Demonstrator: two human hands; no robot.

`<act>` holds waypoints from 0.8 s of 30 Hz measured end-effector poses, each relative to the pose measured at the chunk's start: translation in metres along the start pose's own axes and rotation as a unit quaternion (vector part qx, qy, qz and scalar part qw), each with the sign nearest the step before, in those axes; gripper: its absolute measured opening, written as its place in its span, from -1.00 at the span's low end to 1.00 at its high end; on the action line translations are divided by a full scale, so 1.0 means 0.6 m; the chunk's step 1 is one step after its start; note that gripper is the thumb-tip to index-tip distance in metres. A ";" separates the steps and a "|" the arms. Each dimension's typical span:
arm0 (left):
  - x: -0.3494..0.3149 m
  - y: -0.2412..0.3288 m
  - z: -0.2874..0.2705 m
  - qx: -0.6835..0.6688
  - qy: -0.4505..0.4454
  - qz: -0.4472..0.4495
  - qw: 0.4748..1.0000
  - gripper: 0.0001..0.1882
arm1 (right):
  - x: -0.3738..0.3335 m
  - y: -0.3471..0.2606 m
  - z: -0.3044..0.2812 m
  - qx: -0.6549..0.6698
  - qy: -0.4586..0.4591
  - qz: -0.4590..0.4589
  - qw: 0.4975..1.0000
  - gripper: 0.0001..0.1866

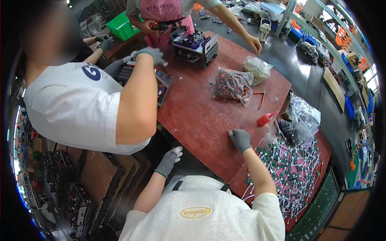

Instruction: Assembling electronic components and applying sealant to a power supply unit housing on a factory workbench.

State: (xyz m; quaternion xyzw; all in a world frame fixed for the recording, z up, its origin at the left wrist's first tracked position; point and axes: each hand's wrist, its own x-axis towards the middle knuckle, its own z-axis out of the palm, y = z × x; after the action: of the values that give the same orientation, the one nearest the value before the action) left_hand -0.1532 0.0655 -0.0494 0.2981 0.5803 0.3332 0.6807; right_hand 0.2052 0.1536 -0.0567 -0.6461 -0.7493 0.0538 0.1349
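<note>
My left hand [169, 161], in a grey glove with pale fingertips, hangs just off the near left edge of the red-brown table [197, 116]. Its fingers are curled together and nothing shows in them. On the tabletop rests my right hand [240, 140], also gloved in grey, with its fingers folded under; no object shows in it. Beside it, to the right, lies a red squeeze bottle [266, 119] with a pointed nozzle. Farther off are orange-handled pliers [262, 99] and a clear bag of black and orange rings [230, 85].
Right of me spreads a pile of small green boards with white leads [287, 172], beside a clear plastic bag [303, 116]. A bag of pale small parts [257, 69] and a purple-and-black assembly [195, 46] stand farther back. A co-worker [80, 100] leans in at left; another person [165, 10] stands opposite.
</note>
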 end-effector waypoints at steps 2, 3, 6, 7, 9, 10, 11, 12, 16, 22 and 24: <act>0.022 0.003 0.029 -0.010 0.005 -0.002 1.000 -0.51 | -0.012 0.008 0.023 0.031 0.085 -0.003 0.996 -0.66; 0.032 0.006 0.043 -0.015 0.018 0.003 1.000 -0.53 | -0.016 0.011 0.029 0.038 0.124 -0.013 0.991 -0.66; 0.050 0.013 0.081 0.017 -0.015 0.003 1.000 -0.57 | -0.022 0.016 0.036 0.051 0.171 -0.047 0.983 -0.71; 0.055 0.015 0.093 0.039 -0.012 -0.017 0.999 -0.58 | -0.023 0.017 0.035 0.063 0.158 -0.043 0.985 -0.72; 0.070 0.023 0.110 0.074 -0.027 -0.056 0.995 -0.57 | -0.021 0.017 0.032 0.076 0.160 -0.050 0.983 -0.72; 0.077 0.026 0.117 0.065 -0.011 -0.055 0.996 -0.57 | -0.018 0.018 0.030 0.077 0.165 -0.047 0.982 -0.72; 0.081 0.027 0.122 0.067 0.004 -0.061 0.996 -0.59 | -0.018 0.017 0.029 0.078 0.162 -0.046 0.983 -0.72; 0.083 0.027 0.126 0.069 0.020 -0.068 0.995 -0.61 | -0.017 0.017 0.027 0.075 0.153 -0.051 0.984 -0.72; 0.081 0.030 0.128 0.101 0.026 -0.082 0.991 -0.56 | -0.019 0.014 0.023 0.082 0.139 -0.029 0.986 -0.72; 0.075 0.027 0.133 0.090 0.029 -0.066 0.993 -0.59 | -0.019 0.014 0.021 0.083 0.126 -0.031 0.988 -0.70; 0.075 0.024 0.131 0.090 0.037 -0.048 0.994 -0.61 | -0.020 0.013 0.020 0.100 0.135 -0.042 0.985 -0.68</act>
State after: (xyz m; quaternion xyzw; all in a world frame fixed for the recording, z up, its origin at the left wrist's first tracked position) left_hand -0.0722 0.1084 -0.0528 0.3169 0.6465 0.2577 0.6443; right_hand 0.2111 0.1445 -0.0718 -0.5987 -0.7413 0.0353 0.3011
